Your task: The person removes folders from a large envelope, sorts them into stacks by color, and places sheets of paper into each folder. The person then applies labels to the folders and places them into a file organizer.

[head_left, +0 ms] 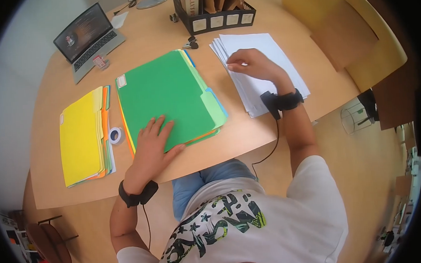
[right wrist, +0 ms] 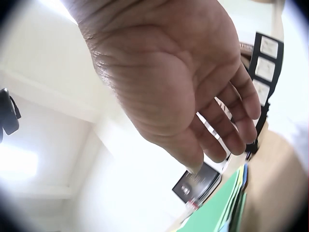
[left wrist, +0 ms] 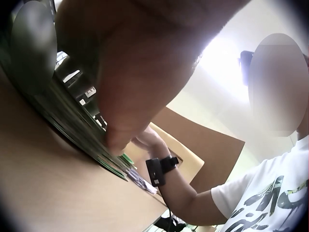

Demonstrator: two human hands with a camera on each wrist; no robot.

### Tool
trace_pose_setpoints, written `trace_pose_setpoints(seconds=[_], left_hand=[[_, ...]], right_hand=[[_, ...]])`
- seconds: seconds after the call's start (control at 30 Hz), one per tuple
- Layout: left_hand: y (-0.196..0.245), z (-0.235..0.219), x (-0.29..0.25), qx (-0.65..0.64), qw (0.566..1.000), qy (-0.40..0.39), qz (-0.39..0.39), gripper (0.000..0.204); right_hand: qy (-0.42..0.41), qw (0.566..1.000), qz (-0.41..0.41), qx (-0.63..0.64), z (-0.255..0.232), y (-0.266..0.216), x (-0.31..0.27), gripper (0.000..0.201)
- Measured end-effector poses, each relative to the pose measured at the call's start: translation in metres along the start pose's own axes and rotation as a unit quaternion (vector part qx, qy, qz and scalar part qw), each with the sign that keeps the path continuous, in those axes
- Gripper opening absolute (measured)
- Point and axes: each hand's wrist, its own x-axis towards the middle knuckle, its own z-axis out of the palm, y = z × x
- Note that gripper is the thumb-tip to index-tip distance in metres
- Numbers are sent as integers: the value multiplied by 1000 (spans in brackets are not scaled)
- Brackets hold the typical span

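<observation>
My left hand (head_left: 152, 141) rests with fingers spread on the near edge of a green folder (head_left: 163, 91), the top one of a stack with light green, yellow, blue and orange edges showing. The left wrist view catches the stack's edge side-on, beneath the hand. Over a pile of white paper sheets (head_left: 273, 52) on the right, my right hand (head_left: 257, 64) is raised with its fingers loosely bent. Seen from its own wrist, the palm (right wrist: 169, 82) is bare and nothing lies between the fingers.
Left of the green stack lie a yellow folder pile (head_left: 81, 138) and a white tape roll (head_left: 121, 136). An open laptop (head_left: 99, 44) stands at the back left, a black organizer (head_left: 208, 23) with books at the back. Black clips (head_left: 192, 44) lie before it. A yellow chair (head_left: 392, 55) adjoins the right edge.
</observation>
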Motion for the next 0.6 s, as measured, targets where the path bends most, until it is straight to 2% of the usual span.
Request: trace_pose_setpoints(seconds=[0.03,0.13,0.17,0.23,0.27,0.4,0.5,0.6], left_hand=[[1,-2,0,-14,1000,0,-3,60],[2,-8,1,-47,999,-4,-7,56],[1,-9,2,-55,998,-6,-9,54],[-2,-8,1,-61,998,-1,-7,50],[-4,-7,1,-63,998,0,-7,48],[-5,-4,1,-113,993,17,-32,37],[2,-1,-2,-89,995,45,-10,35],[1,3,-7,-59,995,75,4,37]], right_hand=[[1,998,33,-48,-8,9,-9,34],[-13,998,14,-65,-13,29,-50,38],[-46,998,28,-12,-13,33,-62,50],[-64,998,9,-9,-12,28,-85,59],[-88,996,27,-8,-9,25,-92,65],[6,999,21,-32,16,24,-107,64],[31,999,42,7,26,42,-107,62],[40,999,20,-32,24,32,-109,59]])
